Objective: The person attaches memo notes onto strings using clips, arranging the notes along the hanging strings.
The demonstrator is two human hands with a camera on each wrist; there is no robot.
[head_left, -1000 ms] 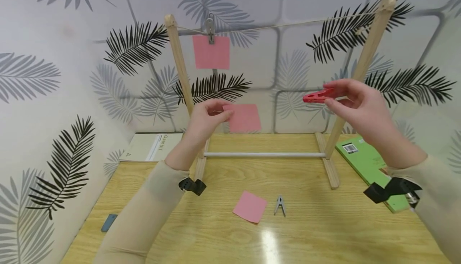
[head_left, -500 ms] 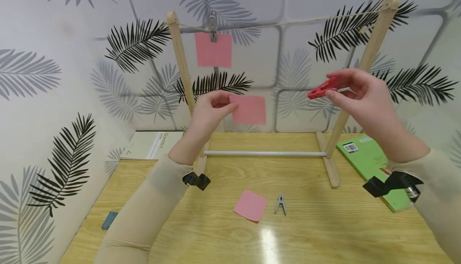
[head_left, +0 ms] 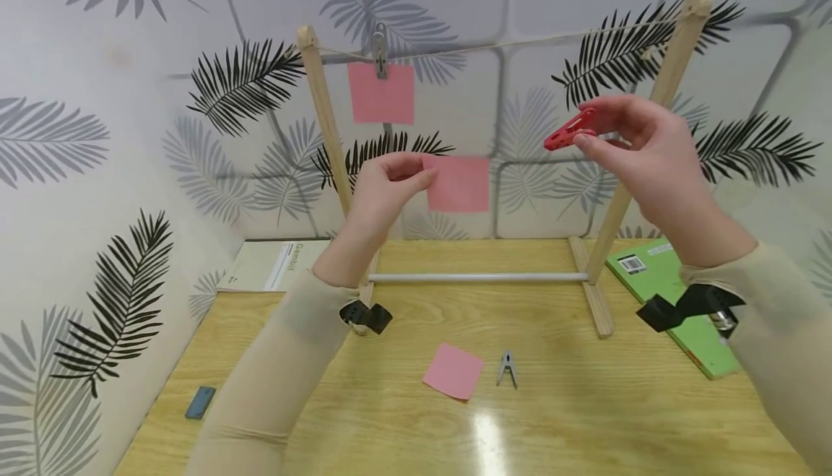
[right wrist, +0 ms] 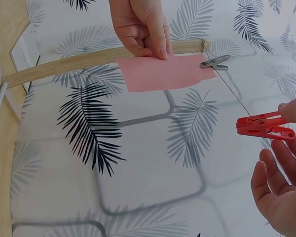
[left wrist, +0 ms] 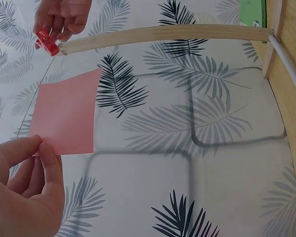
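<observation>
Between thumb and fingers, my left hand [head_left: 390, 191] pinches the upper left corner of a pink sticky note [head_left: 460, 185], held upright in the air below the string [head_left: 520, 44]. My right hand [head_left: 650, 144] pinches the handle end of a red clothespin [head_left: 570, 130], whose nose points left; in the right wrist view the red clothespin [right wrist: 260, 125] shows from the side. Up on the string at the left hangs another pink note [head_left: 382, 97], held by a grey clothespin [head_left: 380, 50]. On the table lie one more pink note [head_left: 453, 371] and a second grey clothespin [head_left: 507, 369].
The string runs between two wooden posts [head_left: 669, 79], joined low down by a white rod [head_left: 477, 277]. A pale notebook [head_left: 276, 265] lies at the back left, a green book [head_left: 676, 303] at the right. A small blue-grey object [head_left: 200, 402] sits near the left edge.
Both hands have risen toward the string. The left hand has carried its pink note up and slightly right, and the right hand has lifted the red clothespin, tilting it more.
</observation>
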